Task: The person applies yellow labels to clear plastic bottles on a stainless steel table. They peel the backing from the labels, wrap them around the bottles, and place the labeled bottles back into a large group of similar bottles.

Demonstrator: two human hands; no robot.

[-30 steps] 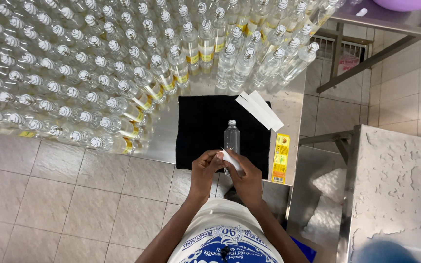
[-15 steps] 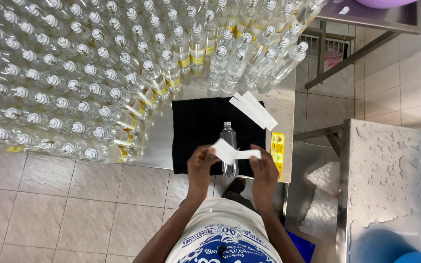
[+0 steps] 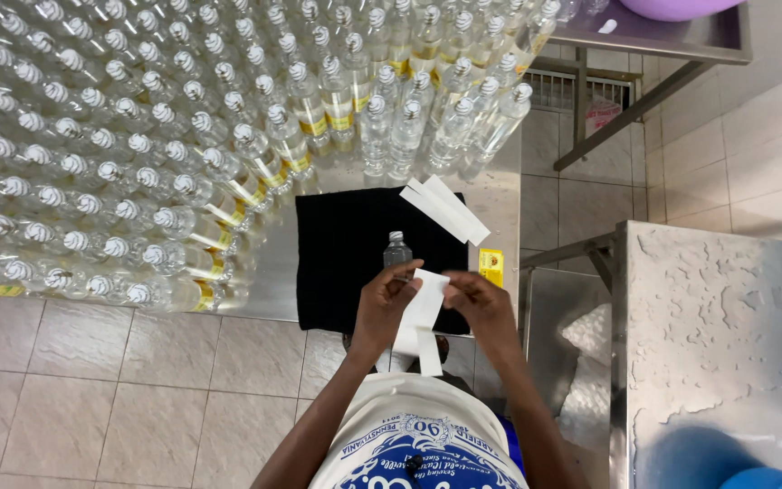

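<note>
Both hands meet just in front of the small clear bottle (image 3: 397, 250), which stands upright on the black cloth (image 3: 346, 254). The left hand (image 3: 384, 308) and right hand (image 3: 481, 306) each pinch a white label strip (image 3: 423, 303) between them, one end hanging down toward the person. Behind the bottle, a stack of white strips (image 3: 445, 209) lies on the cloth's far edge; a yellow packet (image 3: 491, 266) sits beside it. Too many capped clear bottles (image 3: 183, 136) to count crowd the worktop (image 3: 500, 195) beyond

open: black cloth (image 3: 346, 263) left of lone bottle (image 3: 397, 252) | blocked: bottle rows (image 3: 183, 136) behind, left
</note>
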